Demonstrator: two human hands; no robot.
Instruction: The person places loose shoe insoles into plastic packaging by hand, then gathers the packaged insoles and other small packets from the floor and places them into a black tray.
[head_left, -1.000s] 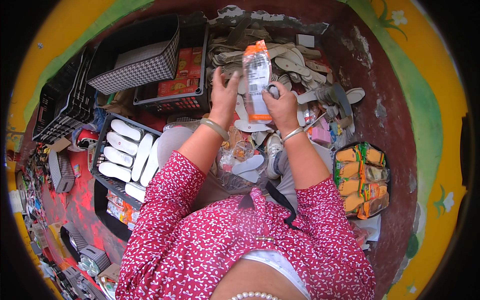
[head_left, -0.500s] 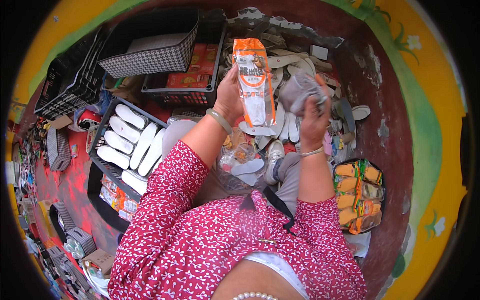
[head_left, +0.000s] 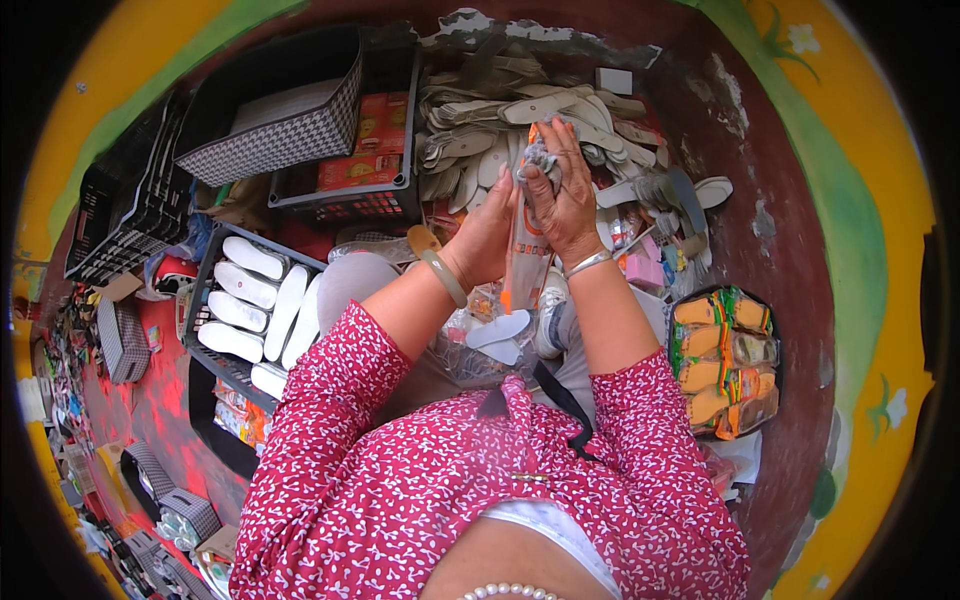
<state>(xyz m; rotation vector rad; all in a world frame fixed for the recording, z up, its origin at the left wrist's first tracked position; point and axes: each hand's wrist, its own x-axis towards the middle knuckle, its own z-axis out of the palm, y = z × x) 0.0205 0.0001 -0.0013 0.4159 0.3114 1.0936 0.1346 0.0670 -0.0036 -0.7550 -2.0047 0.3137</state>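
Note:
Over my lap, a clear and orange insole packet (head_left: 528,247) stands turned nearly edge-on between my hands. Its left side rests against the palm of my left hand (head_left: 487,232), whose fingers hold it. On its other side is my right hand (head_left: 566,200), closed around a bunched grey cloth (head_left: 541,158) that presses near the packet's top. Much of the packet's printed front is hidden by the right hand and the steep angle. Below the hands, a pair of pale grey insoles (head_left: 498,330) lies on clear plastic on my lap.
Ahead is a heap of loose insoles (head_left: 465,108). To the left, a grey crate (head_left: 232,371) holds white insoles, with a houndstooth basket (head_left: 270,148) and black crate (head_left: 400,190) beyond. At right, a black basket (head_left: 776,350) carries packaged orange insoles beside the dark red wall (head_left: 775,270).
My right hand has moved left with the grey cloth, onto the packet. The packet has turned from facing me to nearly edge-on, and my left hand has shifted lower and slightly right.

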